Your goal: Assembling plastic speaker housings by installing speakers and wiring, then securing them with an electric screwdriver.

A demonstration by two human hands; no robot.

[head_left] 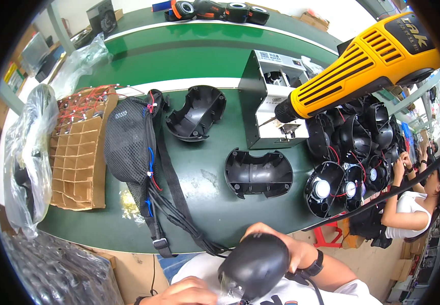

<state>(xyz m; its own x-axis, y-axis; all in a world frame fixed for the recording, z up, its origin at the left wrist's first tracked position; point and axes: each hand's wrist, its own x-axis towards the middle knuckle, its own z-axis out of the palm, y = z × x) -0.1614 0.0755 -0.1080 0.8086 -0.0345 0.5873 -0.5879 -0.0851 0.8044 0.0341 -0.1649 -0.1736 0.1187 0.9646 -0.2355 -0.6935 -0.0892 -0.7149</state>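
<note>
A glossy black rounded speaker housing (258,262) is close to my body at the table's near edge. My right hand (295,250) wraps round its far and right side, holding it. Beside its lower left is my left hand (187,292), its fingers curled together near a bit of clear film (230,291) on the housing; what they pinch, if anything, is hidden. On the green table (199,178) lie two open black half shells, one nearer (258,174) and one farther (196,114). A yellow electric screwdriver (347,71) hangs above the right side, its bit pointing down left.
A screw feeder (270,101) stands at the back right, with several speaker shells (324,189) piled beside it. On the left are a black mesh bag (128,137) with straps, a divided cardboard box (80,162) with red-wired parts, and clear plastic (31,157). Another person (408,208) works far right.
</note>
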